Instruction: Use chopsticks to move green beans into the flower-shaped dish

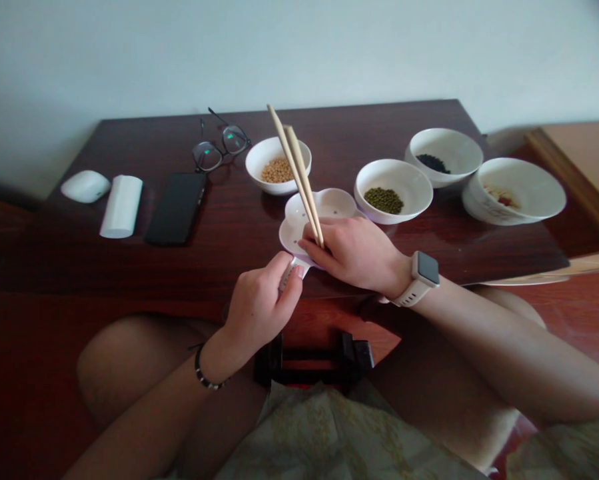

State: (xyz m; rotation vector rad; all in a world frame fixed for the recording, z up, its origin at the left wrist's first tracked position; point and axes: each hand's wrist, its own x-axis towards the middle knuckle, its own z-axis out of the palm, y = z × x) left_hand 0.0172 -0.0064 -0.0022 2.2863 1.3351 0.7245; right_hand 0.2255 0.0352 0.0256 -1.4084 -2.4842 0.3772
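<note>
The right hand (354, 257) pinches tilted wooden chopsticks (293, 167) between fingers and thumb just above a white lobed dish (325, 205), while the left hand (259, 308) presses around the dish's handle (290, 272).

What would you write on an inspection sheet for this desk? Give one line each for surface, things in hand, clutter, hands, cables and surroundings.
Surface: glossy dark reddish-brown wooden table.
Things in hand: long pale wooden chopsticks; white scalloped ceramic dish.
Nearby: round white ceramic bowls hold tan beans, green mung beans, black seeds, reddish residue.
Clutter: black-framed glasses; black smartphone; white cylinder; white oval object.
Hands: right hand grips chopsticks; left hand holds dish's edge.
Cables: nothing seen.
Surroundings: pale plain wall.
</note>
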